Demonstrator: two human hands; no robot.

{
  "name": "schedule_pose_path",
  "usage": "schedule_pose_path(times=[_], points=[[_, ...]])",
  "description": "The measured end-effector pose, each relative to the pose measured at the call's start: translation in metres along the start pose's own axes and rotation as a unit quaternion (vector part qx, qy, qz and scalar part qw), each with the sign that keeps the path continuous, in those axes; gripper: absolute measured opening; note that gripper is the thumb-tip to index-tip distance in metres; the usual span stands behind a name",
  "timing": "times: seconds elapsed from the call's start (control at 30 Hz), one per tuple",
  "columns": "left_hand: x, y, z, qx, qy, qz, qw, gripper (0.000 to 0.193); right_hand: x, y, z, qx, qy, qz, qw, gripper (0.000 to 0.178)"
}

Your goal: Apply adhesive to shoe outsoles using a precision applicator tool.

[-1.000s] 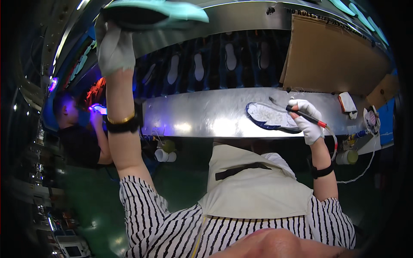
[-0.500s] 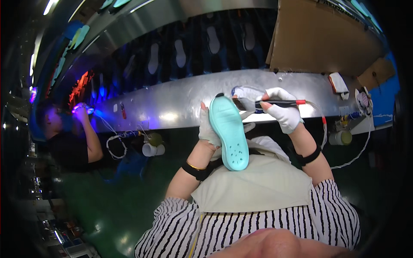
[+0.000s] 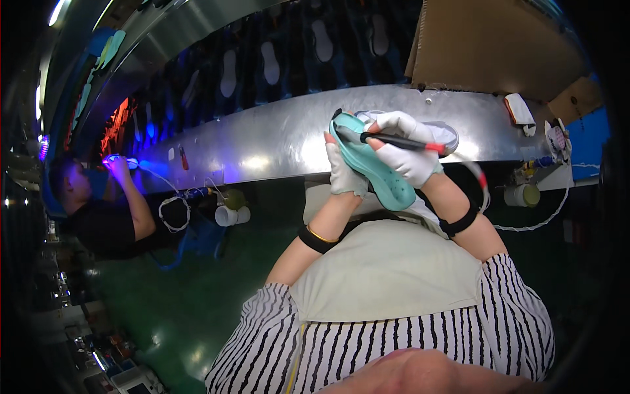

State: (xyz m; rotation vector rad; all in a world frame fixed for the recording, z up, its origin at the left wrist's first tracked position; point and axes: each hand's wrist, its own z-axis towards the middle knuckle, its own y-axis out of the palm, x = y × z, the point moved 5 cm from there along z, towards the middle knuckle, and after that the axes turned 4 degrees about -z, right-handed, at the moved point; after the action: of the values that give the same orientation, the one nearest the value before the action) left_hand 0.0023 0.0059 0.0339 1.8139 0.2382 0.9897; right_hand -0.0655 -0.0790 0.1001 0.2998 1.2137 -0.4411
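Observation:
My gloved left hand grips a teal shoe sole along its side, fingertips bare. The sole is tilted, its toe end pointing away from me and a small black piece at its tip. In my gloved right hand is a black-handled brush with a red band and a hose at its rear. The brush's bristles lie at the toe part of the sole. Behind my right hand, a light grey shoe rests on the metal bench, partly hidden by the hand.
The metal bench runs across in front of me. Beyond it, several grey soles or lasts stand in dark racks. A cardboard sheet rises at the right, near a white cloth. At left a co-worker holds something under blue light.
The sole has tipped and moved up and to the right. My right hand has brought the brush leftward over its toe end. The head view has shifted slightly.

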Motion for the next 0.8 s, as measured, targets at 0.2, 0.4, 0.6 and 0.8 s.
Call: schedule_pose_path(times=[0.2,0.4,0.6,0.8], points=[[0.012,-0.011,0.004,-0.028,-0.073,-0.049,0.996,0.068,-0.015,0.002,0.004,-0.019,-0.073,-0.099,0.992,0.016],[0.021,-0.004,0.000,0.006,-0.117,-0.076,0.990,0.080,-0.008,0.004,-0.010,-0.060,-0.085,-0.144,0.984,0.016],[0.008,-0.015,-0.006,-0.011,-0.193,-0.081,0.978,0.089,-0.009,0.004,-0.034,-0.107,-0.060,-0.134,0.983,0.012],[-0.012,-0.042,-0.036,-0.133,-0.173,0.085,0.972,0.083,0.026,-0.027,-0.050,-0.054,0.151,-0.099,0.982,0.013]])
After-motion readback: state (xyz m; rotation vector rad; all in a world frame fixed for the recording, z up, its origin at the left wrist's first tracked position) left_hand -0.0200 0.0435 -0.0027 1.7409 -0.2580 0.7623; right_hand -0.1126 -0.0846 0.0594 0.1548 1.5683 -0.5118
